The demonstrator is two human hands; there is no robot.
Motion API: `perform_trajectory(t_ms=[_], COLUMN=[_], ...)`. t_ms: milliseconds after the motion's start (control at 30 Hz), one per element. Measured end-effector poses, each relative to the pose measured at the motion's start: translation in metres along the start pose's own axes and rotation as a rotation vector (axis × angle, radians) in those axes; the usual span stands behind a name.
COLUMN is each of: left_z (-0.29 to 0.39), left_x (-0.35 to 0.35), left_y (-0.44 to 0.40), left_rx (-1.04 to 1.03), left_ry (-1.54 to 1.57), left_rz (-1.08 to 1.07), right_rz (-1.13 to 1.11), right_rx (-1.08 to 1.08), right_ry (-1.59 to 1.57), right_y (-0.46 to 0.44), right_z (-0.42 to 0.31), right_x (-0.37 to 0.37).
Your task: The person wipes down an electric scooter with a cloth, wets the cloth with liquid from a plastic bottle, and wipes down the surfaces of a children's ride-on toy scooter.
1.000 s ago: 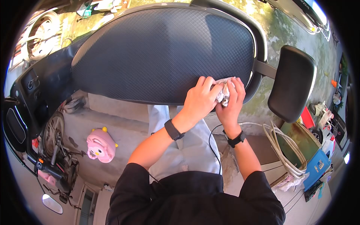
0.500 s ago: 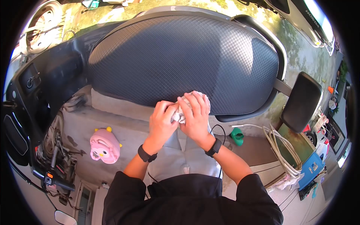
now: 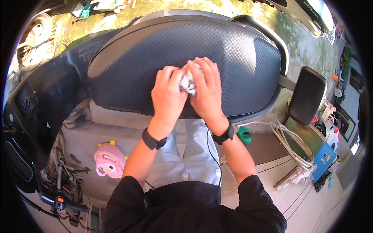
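A long black quilted seat (image 3: pixel 136 66) of a scooter spans the upper middle of the head view. Over its middle, my left hand (image 3: pixel 168 93) and my right hand (image 3: pixel 206 87) are side by side, both closed on a bunched whitish cloth (image 3: pixel 188 82). The cloth shows between my fingers, and its underside is hidden. A dark band is on each wrist. To the right of the seat is a black padded backrest (image 3: pixel 307 95) on a metal bracket.
A pink toy-like object (image 3: pixel 110 160) lies on the floor at lower left, near the handlebar grip (image 3: pixel 75 206). At right are a green item (image 3: pixel 244 135), a coiled hose (image 3: pixel 291 143) and a blue box (image 3: pixel 324 159). Another vehicle (image 3: pixel 311 13) stands at upper right.
Both hands, first at the seat's right near edge, moved left along that edge and then farther in over the seat's middle, with the cloth in them. The view has shifted.
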State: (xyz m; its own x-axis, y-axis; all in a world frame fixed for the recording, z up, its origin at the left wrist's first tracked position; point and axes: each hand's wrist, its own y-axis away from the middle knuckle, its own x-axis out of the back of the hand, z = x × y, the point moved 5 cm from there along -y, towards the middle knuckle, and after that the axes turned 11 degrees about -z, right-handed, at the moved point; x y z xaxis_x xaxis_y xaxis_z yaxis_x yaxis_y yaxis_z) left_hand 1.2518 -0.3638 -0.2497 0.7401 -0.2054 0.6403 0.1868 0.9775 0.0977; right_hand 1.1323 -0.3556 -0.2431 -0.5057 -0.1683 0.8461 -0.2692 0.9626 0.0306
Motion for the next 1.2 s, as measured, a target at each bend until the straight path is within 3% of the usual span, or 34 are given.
perform_trajectory(t_ms=[233, 400, 533, 733, 933, 1067, 1200], left_z=[0.057, 0.044, 0.031, 0.026, 0.018, 0.021, 0.023], left_x=[-0.068, -0.081, -0.065, -0.02, 0.006, 0.006, -0.003], left_y=[0.004, 0.066, 0.069, 0.001, -0.064, -0.072, -0.033], left_rx=[-0.148, -0.19, -0.169, -0.126, -0.034, -0.051, -0.06], left_ry=[0.21, 0.214, 0.141, -0.003, -0.219, -0.263, -0.203], left_rz=[-0.197, -0.334, -0.384, -0.179, 0.097, 0.117, 0.044], right_rz=[0.159, 0.052, -0.061, -0.163, -0.091, 0.022, -0.038], right_rx=[-0.144, -0.104, -0.073, 0.046, 0.231, 0.221, 0.136], right_ry=[0.052, 0.093, 0.036, 0.006, -0.035, 0.005, 0.035], right_y=[0.081, 0.147, 0.127, 0.024, -0.079, -0.076, -0.022], right_z=[0.063, 0.049, 0.042, 0.039, 0.038, 0.036, 0.028], right_x=[0.035, 0.017, 0.013, 0.028, 0.033, 0.03, 0.025])
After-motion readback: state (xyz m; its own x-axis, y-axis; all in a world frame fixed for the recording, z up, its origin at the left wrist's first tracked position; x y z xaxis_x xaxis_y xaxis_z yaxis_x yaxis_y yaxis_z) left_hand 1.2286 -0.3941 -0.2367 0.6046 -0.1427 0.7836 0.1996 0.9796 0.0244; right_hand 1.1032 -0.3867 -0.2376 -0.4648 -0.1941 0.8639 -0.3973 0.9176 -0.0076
